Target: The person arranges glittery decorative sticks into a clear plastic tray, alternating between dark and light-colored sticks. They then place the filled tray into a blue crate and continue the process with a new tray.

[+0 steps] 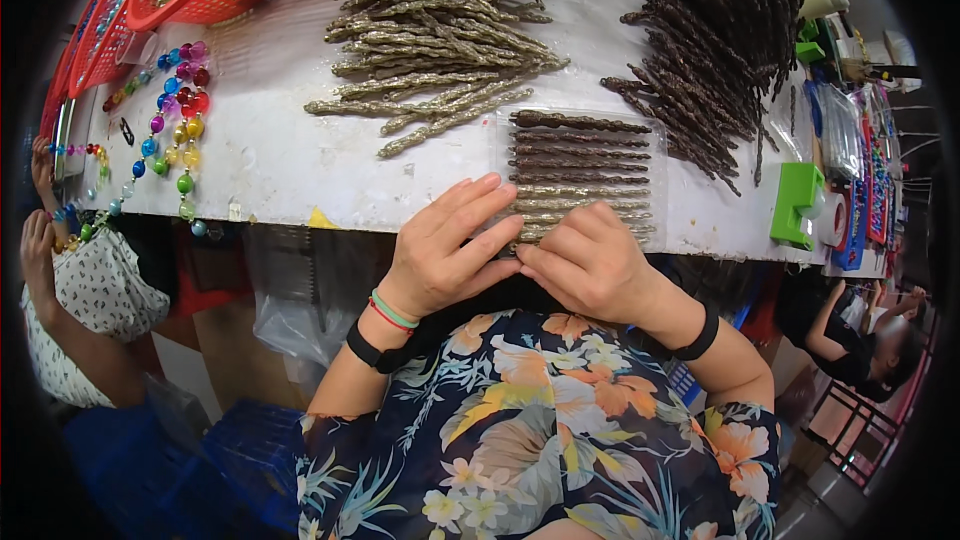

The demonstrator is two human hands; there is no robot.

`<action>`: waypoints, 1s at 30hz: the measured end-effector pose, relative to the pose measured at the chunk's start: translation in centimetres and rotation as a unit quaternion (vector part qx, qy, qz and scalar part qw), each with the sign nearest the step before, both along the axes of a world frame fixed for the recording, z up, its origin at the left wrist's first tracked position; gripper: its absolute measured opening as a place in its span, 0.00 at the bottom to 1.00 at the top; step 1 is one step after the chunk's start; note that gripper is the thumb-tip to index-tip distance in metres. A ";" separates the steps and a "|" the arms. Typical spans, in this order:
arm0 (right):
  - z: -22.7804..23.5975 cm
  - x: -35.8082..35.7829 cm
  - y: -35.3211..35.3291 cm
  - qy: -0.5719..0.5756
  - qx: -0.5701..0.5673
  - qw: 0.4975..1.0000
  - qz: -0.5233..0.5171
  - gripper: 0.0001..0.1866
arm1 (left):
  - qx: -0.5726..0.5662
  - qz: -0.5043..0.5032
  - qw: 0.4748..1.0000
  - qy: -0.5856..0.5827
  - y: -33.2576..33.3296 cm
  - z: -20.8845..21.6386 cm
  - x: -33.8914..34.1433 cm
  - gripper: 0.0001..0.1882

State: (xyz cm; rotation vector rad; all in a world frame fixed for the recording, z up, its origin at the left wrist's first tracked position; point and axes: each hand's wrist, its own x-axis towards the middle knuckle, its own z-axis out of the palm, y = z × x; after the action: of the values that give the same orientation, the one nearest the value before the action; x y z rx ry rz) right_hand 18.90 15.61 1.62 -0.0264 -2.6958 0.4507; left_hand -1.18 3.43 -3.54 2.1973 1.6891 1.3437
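Navy floral-print shirt [560, 420], yours, nearest. On white tabletop [270, 165]: clear plastic pack [657, 165], twisted dark-brown sticks [580, 138] and glossy gold sticks [590, 192] already laid parallel, near edge hidden. Loose gold pile [440, 30], dark-brown pile [710, 50] left over. Your left hand [455, 240], right hand [592, 258] bend over the pack; cannot tell whether they grip.

A white tabletop [285, 165] spans the picture's upper half; a blue plastic crate [255, 450] sits lower left, a dark barred frame [850, 432] lower right.

Left hand [455, 240] and right hand [588, 255] are partly hiding packed gold sticks [580, 192]; at 12 o'clock, gold pile [430, 30] is running off-frame.
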 end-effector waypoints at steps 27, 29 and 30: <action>0.8 -12.1 6.7 -0.090 0.116 0.986 -0.074 0.05 | 0.023 0.013 1.000 -0.003 -0.1 -0.1 0.1 0.24; 0.8 -12.6 6.4 -0.097 0.111 0.987 -0.058 0.04 | 0.023 0.011 1.000 -0.003 -0.1 0.0 0.0 0.23; 1.0 -12.7 6.3 -0.101 0.108 0.988 -0.051 0.04 | 0.023 0.010 1.000 -0.003 0.0 0.1 0.0 0.23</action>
State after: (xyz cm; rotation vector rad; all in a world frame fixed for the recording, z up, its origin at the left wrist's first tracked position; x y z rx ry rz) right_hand 6.17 21.92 2.59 -0.1551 -2.9100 0.1286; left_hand -1.14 3.40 -3.48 2.2025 1.7003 1.4062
